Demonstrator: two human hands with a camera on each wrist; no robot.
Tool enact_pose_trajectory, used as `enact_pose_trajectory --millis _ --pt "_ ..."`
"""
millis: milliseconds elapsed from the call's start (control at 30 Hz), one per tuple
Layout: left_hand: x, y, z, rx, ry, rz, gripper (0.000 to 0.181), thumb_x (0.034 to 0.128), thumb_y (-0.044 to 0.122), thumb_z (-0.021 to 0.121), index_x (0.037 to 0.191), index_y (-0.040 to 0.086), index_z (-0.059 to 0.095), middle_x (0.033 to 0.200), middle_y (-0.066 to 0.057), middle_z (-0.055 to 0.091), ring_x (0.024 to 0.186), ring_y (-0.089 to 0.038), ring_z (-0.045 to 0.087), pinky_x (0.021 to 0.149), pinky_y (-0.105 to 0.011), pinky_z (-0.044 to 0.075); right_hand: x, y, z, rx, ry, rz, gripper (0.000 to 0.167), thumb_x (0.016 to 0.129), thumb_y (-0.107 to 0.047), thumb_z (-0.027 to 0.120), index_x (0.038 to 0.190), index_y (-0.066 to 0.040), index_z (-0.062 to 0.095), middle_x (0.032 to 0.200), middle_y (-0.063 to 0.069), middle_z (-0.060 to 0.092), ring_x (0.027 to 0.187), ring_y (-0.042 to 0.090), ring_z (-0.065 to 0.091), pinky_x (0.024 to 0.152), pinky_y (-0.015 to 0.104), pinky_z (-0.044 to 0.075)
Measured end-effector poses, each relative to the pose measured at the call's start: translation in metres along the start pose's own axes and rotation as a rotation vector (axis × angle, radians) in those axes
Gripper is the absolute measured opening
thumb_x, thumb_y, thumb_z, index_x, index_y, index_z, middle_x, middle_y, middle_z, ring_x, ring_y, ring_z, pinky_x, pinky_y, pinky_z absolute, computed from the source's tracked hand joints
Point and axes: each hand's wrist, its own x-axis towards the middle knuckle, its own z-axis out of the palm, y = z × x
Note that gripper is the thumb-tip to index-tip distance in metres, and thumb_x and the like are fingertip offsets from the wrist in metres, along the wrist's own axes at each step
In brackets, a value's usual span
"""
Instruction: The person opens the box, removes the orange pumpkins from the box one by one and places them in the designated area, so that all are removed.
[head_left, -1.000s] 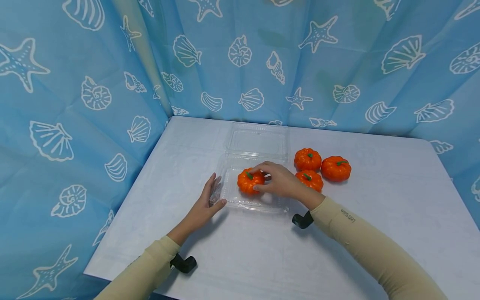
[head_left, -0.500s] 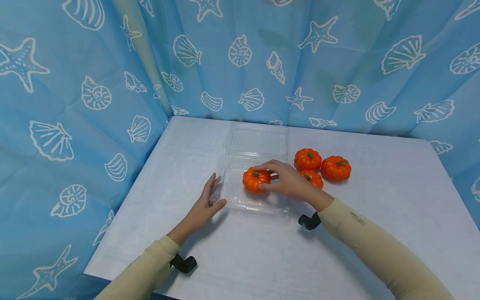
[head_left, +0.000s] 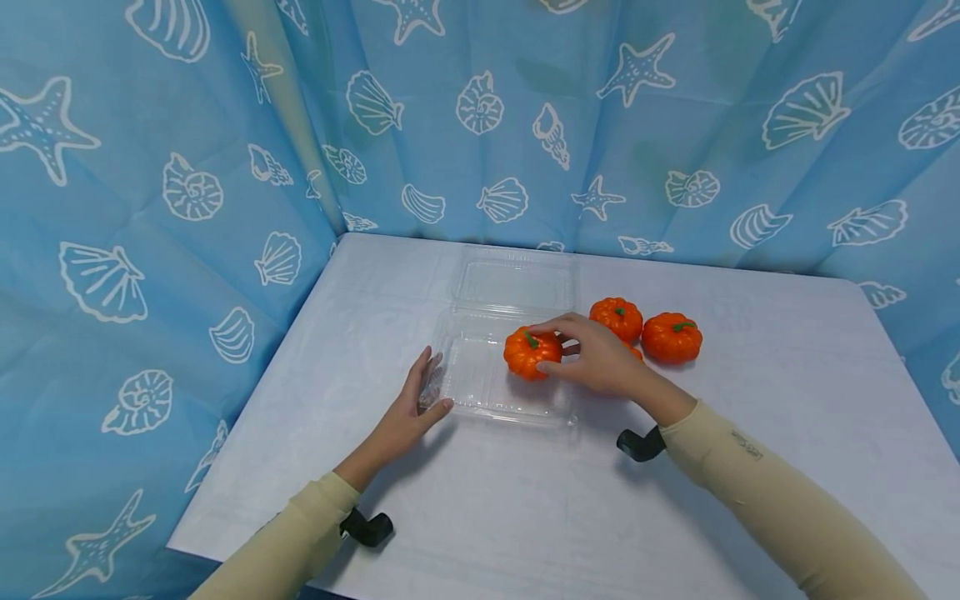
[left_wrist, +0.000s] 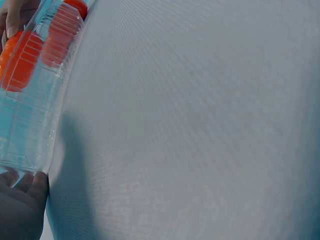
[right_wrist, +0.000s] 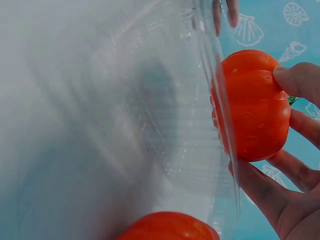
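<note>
A small orange toy pumpkin [head_left: 531, 353] with a green stem is pinched between the thumb and fingers of my right hand [head_left: 600, 358], over the right half of a clear plastic clamshell box [head_left: 468, 392]. In the right wrist view, fingers and thumb curve round the pumpkin [right_wrist: 255, 105], partly seen past the box wall. Whether it touches the box floor I cannot tell. My left hand [head_left: 401, 425] rests against the box's left side, fingers nearly straight and thumb by the front corner. In the left wrist view, its fingertips meet the box [left_wrist: 30, 125] edge.
The box's lid [head_left: 513, 283] lies folded back behind it. Right of the box sit more orange pumpkins: one at the back [head_left: 617, 317], one farther right [head_left: 672, 338], and a third mostly hidden by my right hand. A patterned blue curtain [head_left: 510, 125] borders the white table [head_left: 480, 517].
My right hand has moved to the right and slightly back, carrying the pumpkin from the box's middle toward its right side. It now covers most of the nearest loose pumpkin. My left hand stays put.
</note>
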Motion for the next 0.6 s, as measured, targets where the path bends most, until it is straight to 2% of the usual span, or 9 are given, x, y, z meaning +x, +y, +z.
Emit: enact_pose_trajectory --millis 133,367,600 --pt "0.000 0.000 0.000 0.005 0.002 -0.003 0.087 0.1012 0.016 0.062 0.164 0.011 0.003 0.169 -0.013 0.018 0.155 -0.033 0.015 0.118 -0.061 0.025 -0.005 0.002 -0.007 -0.020 0.013 -0.013 0.053 0.088 -0.034 0.081 0.138 -0.025 0.064 0.132 0.002 0.059 0.115 0.025 0.060 0.094 0.046 0.057" --pt "0.000 0.001 0.000 0.015 -0.003 -0.016 0.087 0.1014 0.017 0.062 0.164 0.012 0.002 0.169 -0.012 0.017 0.155 -0.033 0.015 0.119 -0.060 0.024 -0.015 0.004 -0.018 -0.088 0.062 -0.022 0.054 0.088 -0.037 0.081 0.138 -0.029 0.064 0.134 0.001 0.059 0.115 0.024 0.058 0.091 0.045 0.057" --pt "0.001 -0.002 0.000 0.014 0.001 -0.009 0.087 0.1013 0.018 0.063 0.164 0.013 0.003 0.169 -0.013 0.017 0.155 -0.033 0.015 0.119 -0.060 0.024 -0.028 0.009 -0.029 -0.123 0.100 -0.006 0.055 0.089 -0.040 0.079 0.139 -0.028 0.063 0.135 0.007 0.056 0.122 0.029 0.052 0.095 0.053 0.054"
